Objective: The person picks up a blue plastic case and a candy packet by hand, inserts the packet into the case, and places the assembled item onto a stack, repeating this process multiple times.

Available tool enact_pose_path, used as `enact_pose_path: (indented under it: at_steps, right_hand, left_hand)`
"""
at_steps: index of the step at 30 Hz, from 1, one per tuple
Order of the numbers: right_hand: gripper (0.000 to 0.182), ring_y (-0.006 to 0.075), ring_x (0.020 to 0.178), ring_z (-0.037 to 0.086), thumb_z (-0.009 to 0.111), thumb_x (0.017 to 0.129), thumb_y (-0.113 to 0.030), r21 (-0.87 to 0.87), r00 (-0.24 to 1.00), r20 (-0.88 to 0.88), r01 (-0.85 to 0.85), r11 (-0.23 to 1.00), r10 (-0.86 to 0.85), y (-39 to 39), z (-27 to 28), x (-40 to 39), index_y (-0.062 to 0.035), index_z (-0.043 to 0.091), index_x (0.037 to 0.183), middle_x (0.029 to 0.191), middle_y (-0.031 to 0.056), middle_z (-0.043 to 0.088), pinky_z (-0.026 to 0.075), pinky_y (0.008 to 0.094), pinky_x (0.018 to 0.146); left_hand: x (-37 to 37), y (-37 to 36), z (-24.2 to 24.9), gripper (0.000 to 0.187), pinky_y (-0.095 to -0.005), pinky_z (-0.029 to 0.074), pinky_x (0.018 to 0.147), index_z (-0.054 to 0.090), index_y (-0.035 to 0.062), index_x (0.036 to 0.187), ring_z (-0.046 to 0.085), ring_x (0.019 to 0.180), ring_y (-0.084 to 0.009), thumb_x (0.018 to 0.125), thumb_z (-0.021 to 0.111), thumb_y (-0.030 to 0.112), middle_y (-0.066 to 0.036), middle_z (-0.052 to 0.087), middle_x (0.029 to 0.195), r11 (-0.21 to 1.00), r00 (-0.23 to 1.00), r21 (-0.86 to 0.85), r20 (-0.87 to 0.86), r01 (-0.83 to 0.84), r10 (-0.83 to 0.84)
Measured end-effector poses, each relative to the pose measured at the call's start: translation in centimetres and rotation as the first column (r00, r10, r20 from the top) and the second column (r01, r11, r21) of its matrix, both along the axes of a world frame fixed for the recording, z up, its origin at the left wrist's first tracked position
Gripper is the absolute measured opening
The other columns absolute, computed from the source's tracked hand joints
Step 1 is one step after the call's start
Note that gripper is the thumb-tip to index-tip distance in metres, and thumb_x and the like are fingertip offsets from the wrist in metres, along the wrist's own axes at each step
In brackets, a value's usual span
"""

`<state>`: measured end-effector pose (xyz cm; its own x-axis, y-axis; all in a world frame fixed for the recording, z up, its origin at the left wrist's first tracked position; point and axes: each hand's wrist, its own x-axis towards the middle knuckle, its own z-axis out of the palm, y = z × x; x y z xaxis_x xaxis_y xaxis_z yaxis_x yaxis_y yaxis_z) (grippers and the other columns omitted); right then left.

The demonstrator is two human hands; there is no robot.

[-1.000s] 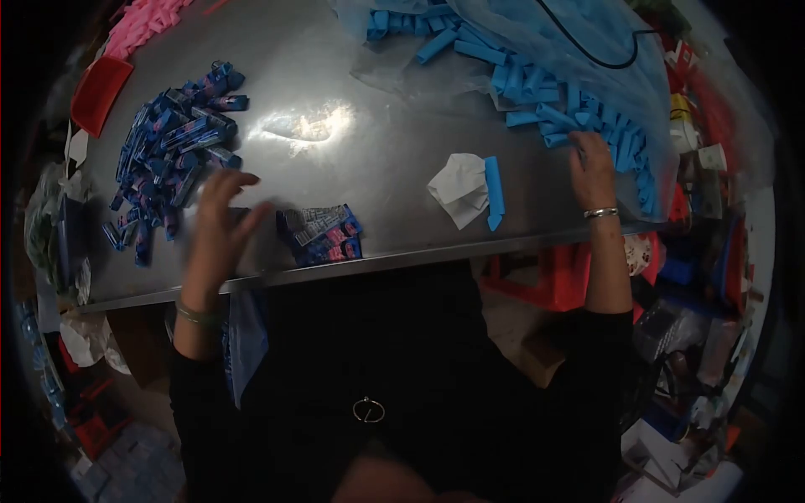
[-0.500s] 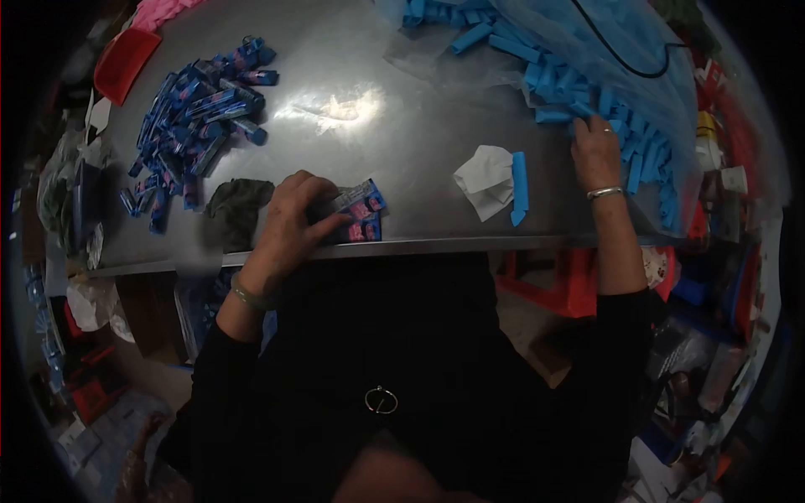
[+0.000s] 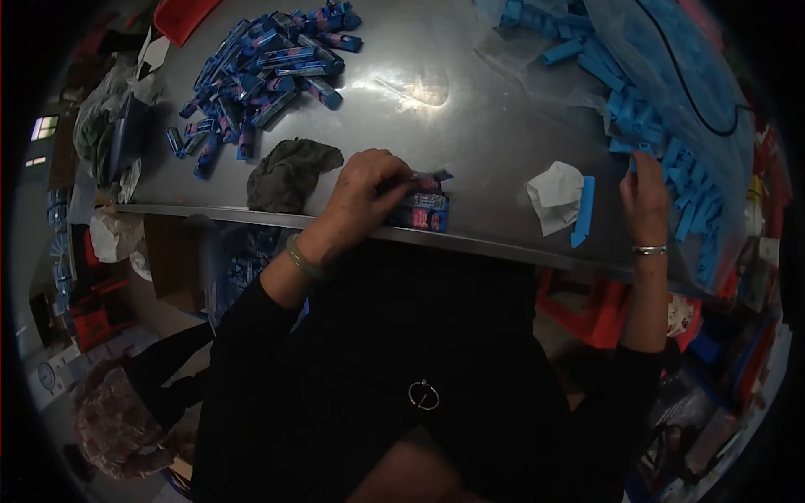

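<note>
My left hand (image 3: pixel 369 191), a bracelet at its wrist, is closed with thumb and fingers on the edge of a small blue and pink printed wrapper (image 3: pixel 432 179). Another such wrapper (image 3: pixel 426 215) lies flat under it near the table's front edge. My right hand (image 3: pixel 646 199) is at the near edge of the light-blue pile (image 3: pixel 641 113), fingers pinched, with a bit of light blue at the fingertips. Between the hands lie a crumpled white paper (image 3: pixel 555 194) and one light-blue strip with a pointed end (image 3: pixel 584 210).
A heap of small blue wrapped packs (image 3: pixel 268 71) lies at the back left of the metal table (image 3: pixel 470 126). A dark cloth (image 3: pixel 293 174) is beside my left hand. Clear plastic sheeting (image 3: pixel 713 101) and a black cable (image 3: pixel 686 96) lie at the right. Another person (image 3: pixel 117 411) is at lower left.
The view has turned, so things on the table appear further right. My right hand has drawn slightly back from the light-blue pile. The upper wrapper at my left hand is now bent up.
</note>
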<state>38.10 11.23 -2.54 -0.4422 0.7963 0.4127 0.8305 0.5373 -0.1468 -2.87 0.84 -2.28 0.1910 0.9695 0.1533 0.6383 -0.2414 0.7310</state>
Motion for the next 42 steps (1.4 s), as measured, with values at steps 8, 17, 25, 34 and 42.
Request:
enact_pose_path:
  at_steps: [8, 17, 25, 34, 42]
  right_hand:
    - [0.03, 0.0125, 0.084, 0.062, 0.057, 0.092, -0.004, -0.178, 0.642, -0.763, -0.097, 0.979, -0.075, -3.2, 6.2, -9.7, 0.0005, 0.054, 0.121, 0.108, 0.0073, 0.061, 0.05, 0.0256, 0.075]
    - [0.029, 0.0098, 0.076, 0.063, 0.057, 0.095, -0.017, -0.494, 0.286, -0.858, -0.686, 0.534, -0.426, -2.7, 5.7, -15.3, -0.0006, 0.056, 0.118, 0.09, 0.0044, 0.064, 0.049, 0.0237, 0.072]
    - [0.026, 0.009, 0.069, 0.063, 0.062, 0.092, -0.017, -0.553, 0.41, -0.833, -0.615, 0.563, -0.37, -3.3, 6.0, -16.8, 0.0001, 0.056, 0.111, 0.085, 0.0049, 0.063, 0.052, 0.0212, 0.063]
    - [0.019, 0.0068, 0.068, 0.061, 0.066, 0.09, -0.015, -0.515, 0.354, -0.857, -0.635, 0.575, -0.376, -4.4, 5.0, -18.5, -0.001, 0.058, 0.1, 0.081, 0.0039, 0.062, 0.052, 0.0185, 0.058]
    - [0.03, 0.0159, 0.079, 0.061, 0.072, 0.082, -0.017, -0.462, 0.604, -0.794, -0.527, 0.713, -0.068, -6.1, 4.1, -19.4, -0.0008, 0.059, 0.104, 0.088, 0.0088, 0.062, 0.049, 0.0292, 0.067]
  left_hand:
    - [0.1, 0.1, 0.9, 0.008, -0.0348, 0.044, 0.073, 0.066, 0.0023, 0.088, 0.056, 0.078, -0.0261, 0.08, 0.066, 0.003, -0.008, 0.063, 0.081, 0.999, 0.999, 0.03, 0.028, 0.018, -0.019]
    - [0.1, -0.4, 2.3, 0.008, -0.0345, 0.044, 0.075, 0.067, 0.0011, 0.09, 0.054, 0.083, -0.0234, 0.084, 0.064, 0.006, -0.008, 0.064, 0.085, 0.991, 0.98, -0.057, 0.164, 0.124, -0.113]
    - [0.3, -0.4, 2.3, 0.014, -0.0343, 0.044, 0.072, 0.067, 0.0016, 0.097, 0.053, 0.079, -0.0235, 0.084, 0.063, 0.003, -0.009, 0.063, 0.084, 0.989, 0.977, 0.022, 0.148, 0.149, -0.15]
    - [2.2, -1.2, 2.8, 0.023, -0.0203, 0.05, 0.071, 0.063, -0.0001, 0.109, 0.06, 0.078, -0.0056, 0.09, 0.064, 0.013, -0.001, 0.066, 0.089, 0.834, 0.704, -0.483, 0.689, 0.268, 0.172]
    - [3.0, -0.9, 2.6, 0.023, -0.0209, 0.049, 0.071, 0.064, 0.0019, 0.11, 0.06, 0.079, -0.0057, 0.09, 0.065, 0.013, -0.001, 0.066, 0.089, 0.815, 0.576, -0.5, 0.772, 0.292, 0.268]
